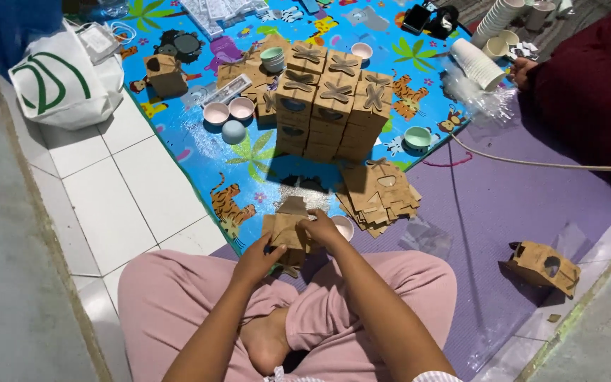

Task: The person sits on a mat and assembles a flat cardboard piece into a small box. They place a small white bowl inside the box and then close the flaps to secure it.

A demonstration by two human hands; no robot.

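Head view, brown cardboard box (286, 230) between both hands, left hand (254, 259) gripping below, right hand (322, 228) pinching its edge

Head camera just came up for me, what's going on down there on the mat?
A person sits cross-legged on the floor, both hands on a small brown cardboard box held above their lap. The left hand grips its lower side; the right hand works at its top edge. Ahead, a stack of finished boxes stands on the colourful play mat, with a pile of flat box blanks to the right of the hands. One more box lies on its side on the purple mat.
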